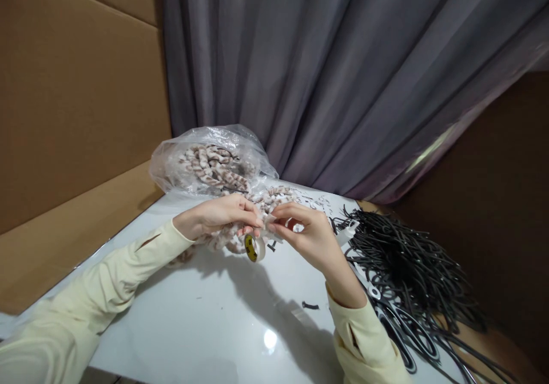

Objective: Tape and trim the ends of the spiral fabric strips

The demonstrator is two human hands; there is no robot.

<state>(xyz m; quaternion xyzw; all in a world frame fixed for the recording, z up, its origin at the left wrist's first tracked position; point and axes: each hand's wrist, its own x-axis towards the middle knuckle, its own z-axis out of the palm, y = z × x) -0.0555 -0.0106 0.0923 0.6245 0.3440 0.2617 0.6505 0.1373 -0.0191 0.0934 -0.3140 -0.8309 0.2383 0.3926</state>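
Above the white table, my left hand is closed, thumb and forefinger pinched together. A roll of clear tape with a yellow and black inner core hangs just below its fingers, seemingly held by the lower ones. My right hand pinches a small whitish translucent strip, which looks like tape, close to the left fingertips. Fluffy white and brown cords lie beneath and behind my left hand. Whether the left fingertips also grip one of these cords is hidden.
A clear plastic bag of fluffy cords stands at the back. Black cords are heaped on the right, beside scissors and a white nozzle bottle. A short black piece lies in front. Cardboard walls the left.
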